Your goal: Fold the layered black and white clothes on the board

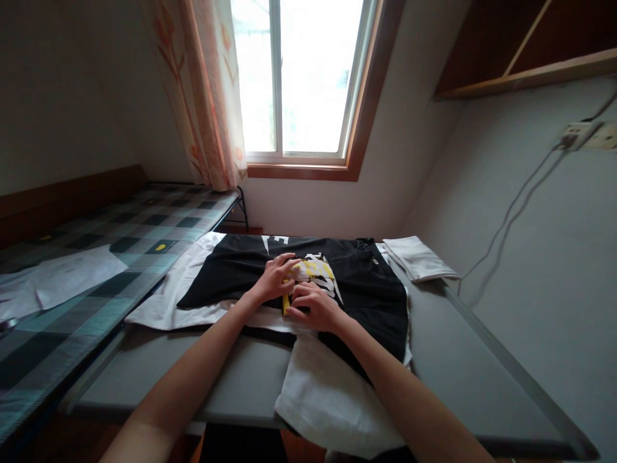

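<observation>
The person's left hand is half curled, fingers bent down over the white-and-yellow print on a spread black fabric garment; I cannot tell whether it grips the cloth. At four o'clock from it, just beside, the right hand is also partly curled, fingertips at the print's near edge, grip likewise unclear. The black garment lies around and under both hands, with a spread white cloth showing beneath it at nine o'clock. At six o'clock a white piece of fabric droops over the near edge of the smooth grey table. At two o'clock lies a folded white cloth; at nine, beyond the table, white paper sheets rest on a checked bed.
</observation>
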The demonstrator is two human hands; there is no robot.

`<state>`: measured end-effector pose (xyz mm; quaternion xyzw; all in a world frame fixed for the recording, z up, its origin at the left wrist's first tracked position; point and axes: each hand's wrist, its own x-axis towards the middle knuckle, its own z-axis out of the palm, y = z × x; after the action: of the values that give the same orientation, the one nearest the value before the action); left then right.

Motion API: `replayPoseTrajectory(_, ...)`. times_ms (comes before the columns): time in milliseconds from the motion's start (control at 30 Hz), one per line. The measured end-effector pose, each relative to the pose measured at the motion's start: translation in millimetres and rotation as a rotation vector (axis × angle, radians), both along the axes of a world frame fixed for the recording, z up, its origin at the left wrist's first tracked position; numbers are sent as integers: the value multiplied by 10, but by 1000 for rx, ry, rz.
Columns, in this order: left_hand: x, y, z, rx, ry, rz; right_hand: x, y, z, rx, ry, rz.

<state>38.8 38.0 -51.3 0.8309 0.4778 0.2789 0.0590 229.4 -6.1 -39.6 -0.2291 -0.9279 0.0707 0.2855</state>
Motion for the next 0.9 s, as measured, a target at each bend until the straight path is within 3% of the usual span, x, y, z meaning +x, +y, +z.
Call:
replayPoseTrajectory(100,53,-30,-57,-55,148,-53,150,110,46,-28,61,-203)
replayPoseTrajectory(267,64,-54,-66,-56,239,-43,422,263,123,-184,66,-774)
replayPoseTrajectory(400,69,-52,-59,-47,253,7,530,285,202,-409,-154,-967)
replayPoseTrajectory(600,101,-7,-104,-36,173,319,631,337,219,-704,-364,-861)
replayPoseTrajectory(767,87,24,-126,-35,108,370,689,395,140,-851,-126,-572)
replayPoseTrajectory(900,61,38,-127,-16,35,336,760,399,170,-887,121,-523)
